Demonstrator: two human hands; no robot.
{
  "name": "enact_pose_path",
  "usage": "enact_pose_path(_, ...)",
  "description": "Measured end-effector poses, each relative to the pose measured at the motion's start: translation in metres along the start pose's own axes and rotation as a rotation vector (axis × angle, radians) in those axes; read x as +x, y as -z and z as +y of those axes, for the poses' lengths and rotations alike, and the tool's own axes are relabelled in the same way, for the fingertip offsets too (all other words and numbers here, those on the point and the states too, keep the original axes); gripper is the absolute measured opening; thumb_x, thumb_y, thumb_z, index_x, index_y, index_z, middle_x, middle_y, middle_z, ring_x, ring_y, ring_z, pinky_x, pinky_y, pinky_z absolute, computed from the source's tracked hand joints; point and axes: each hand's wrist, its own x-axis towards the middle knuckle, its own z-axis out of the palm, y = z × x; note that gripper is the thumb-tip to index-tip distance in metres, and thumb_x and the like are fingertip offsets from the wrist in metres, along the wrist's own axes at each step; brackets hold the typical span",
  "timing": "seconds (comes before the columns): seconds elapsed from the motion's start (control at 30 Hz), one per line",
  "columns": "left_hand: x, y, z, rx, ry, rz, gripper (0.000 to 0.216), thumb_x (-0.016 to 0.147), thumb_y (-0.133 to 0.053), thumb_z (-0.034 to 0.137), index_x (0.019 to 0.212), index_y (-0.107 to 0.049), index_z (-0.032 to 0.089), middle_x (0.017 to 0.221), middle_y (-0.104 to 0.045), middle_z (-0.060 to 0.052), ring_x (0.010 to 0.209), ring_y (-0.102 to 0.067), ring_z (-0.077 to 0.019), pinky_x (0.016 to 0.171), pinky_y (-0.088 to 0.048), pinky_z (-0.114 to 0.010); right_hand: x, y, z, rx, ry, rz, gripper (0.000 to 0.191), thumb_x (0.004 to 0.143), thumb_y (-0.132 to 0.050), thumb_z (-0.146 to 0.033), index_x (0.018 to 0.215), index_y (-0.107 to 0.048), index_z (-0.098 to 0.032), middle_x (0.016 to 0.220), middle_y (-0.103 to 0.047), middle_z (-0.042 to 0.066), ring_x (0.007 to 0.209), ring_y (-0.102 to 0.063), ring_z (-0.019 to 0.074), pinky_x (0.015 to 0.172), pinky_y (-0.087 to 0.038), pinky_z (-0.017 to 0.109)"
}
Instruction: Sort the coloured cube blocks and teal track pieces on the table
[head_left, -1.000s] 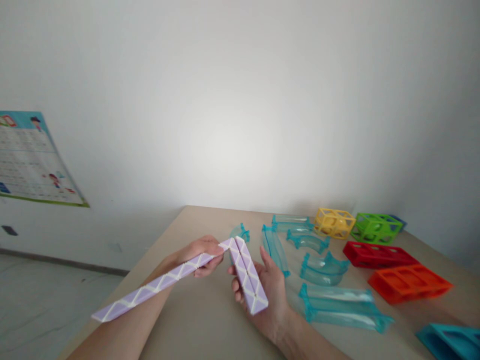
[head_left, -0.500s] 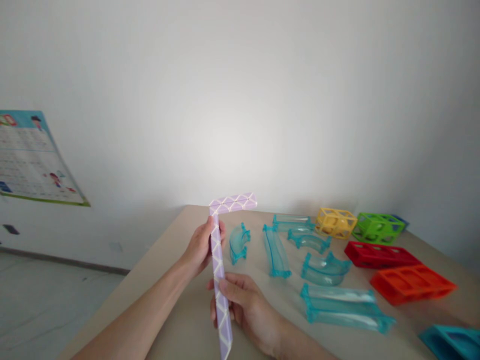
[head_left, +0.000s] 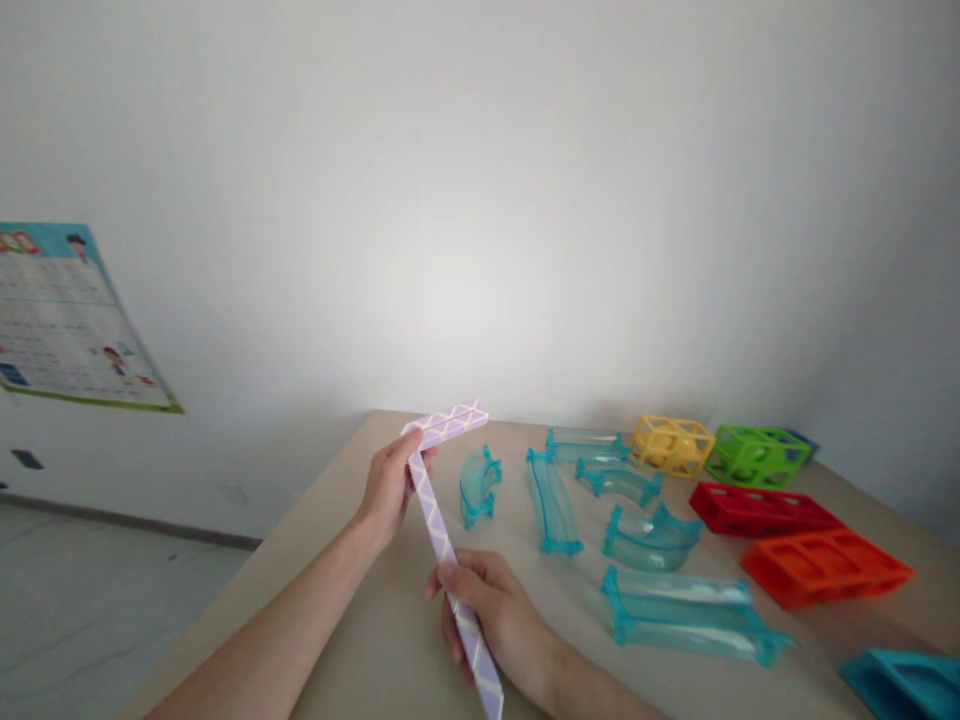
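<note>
A lilac snake puzzle (head_left: 433,510) with white zigzag lines is held over the table, bent near its far end so that a short arm points right and a long straight part runs down toward me. My left hand (head_left: 388,487) is closed on it at the bend, thumb on top. Lower on the long part, my right hand (head_left: 495,610) pinches it between thumb and fingers. The near end sticks out below the right hand. Closest to the hands on the table is a curved clear teal track piece (head_left: 478,488).
More teal track pieces, straight (head_left: 553,502) and curved (head_left: 651,538), lie to the right on the table (head_left: 360,640). Beyond them stand yellow (head_left: 672,446), green (head_left: 757,456), red (head_left: 765,510), orange (head_left: 826,568) and blue (head_left: 904,684) frame blocks. A wall is behind; a poster (head_left: 75,320) hangs left.
The snake puzzle has tilted: its bend moved left and slightly down, and its near end swung right. My left hand shifted left toward the bend; my right hand moved slightly right.
</note>
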Motion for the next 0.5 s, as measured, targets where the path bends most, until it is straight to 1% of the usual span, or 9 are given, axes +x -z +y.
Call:
enact_pose_path(0.1,-0.003,0.000,-0.007,0.078,-0.030,-0.089,0.043,0.071,-0.068,0.052,0.062,-0.062,0.010,0.051,-0.051,0.001,0.047,-0.044,-0.0089,0.047,-0.031,-0.021,0.000,-0.004,0.000,0.014,0.006,0.029,0.058,0.074,-0.049,-0.071,0.094,-0.054,-0.016,0.039,-0.050,-0.007,0.026,-0.040,0.0100,0.027,-0.026,0.018)
enact_pose_path(0.17,-0.005,0.000,-0.011,0.085,0.013,-0.174,0.044,0.073,-0.066,0.052,0.060,-0.061,0.010,0.050,-0.050,0.001,0.046,-0.043,-0.0092,0.047,-0.030,-0.021,0.001,-0.005,0.000,0.031,0.027,0.047,0.058,0.075,-0.049,-0.072,0.090,-0.054,-0.016,0.039,-0.049,-0.007,0.026,-0.041,0.0096,0.027,-0.027,0.018)
enact_pose_path(0.23,-0.006,0.000,-0.013,0.055,0.048,-0.216,0.046,0.076,-0.062,0.054,0.061,-0.061,0.011,0.048,-0.049,0.001,0.043,-0.041,-0.0088,0.045,-0.029,-0.021,0.002,-0.006,0.001,0.045,0.029,0.038,0.056,0.074,-0.051,-0.072,0.085,-0.054,-0.016,0.039,-0.047,-0.008,0.026,-0.040,0.0089,0.027,-0.026,0.018)
enact_pose_path(0.3,-0.006,0.000,-0.013,0.041,0.051,-0.202,0.044,0.077,-0.061,0.053,0.062,-0.061,0.011,0.045,-0.048,0.002,0.040,-0.039,-0.0084,0.042,-0.028,-0.022,0.002,-0.005,0.001,0.052,0.018,0.022,0.055,0.073,-0.051,-0.072,0.082,-0.053,-0.017,0.038,-0.046,-0.008,0.024,-0.038,0.0083,0.026,-0.025,0.018)
enact_pose_path(0.4,-0.005,0.002,-0.011,0.071,0.026,-0.172,0.042,0.075,-0.064,0.051,0.060,-0.060,0.012,0.043,-0.047,0.002,0.037,-0.037,-0.0076,0.040,-0.026,-0.022,0.001,-0.005,-0.001,0.060,0.006,-0.003,0.054,0.073,-0.050,-0.072,0.080,-0.051,-0.018,0.036,-0.045,-0.008,0.023,-0.036,0.0080,0.025,-0.024,0.017)
enact_pose_path(0.5,-0.004,0.004,-0.011,0.146,-0.026,-0.195,0.047,0.076,-0.062,0.055,0.057,-0.058,0.012,0.042,-0.046,0.002,0.037,-0.036,-0.0071,0.040,-0.023,-0.021,-0.003,-0.006,-0.002,0.109,-0.005,-0.046,0.053,0.075,-0.049,-0.071,0.082,-0.048,-0.019,0.036,-0.046,-0.009,0.024,-0.037,0.0085,0.026,-0.025,0.017)
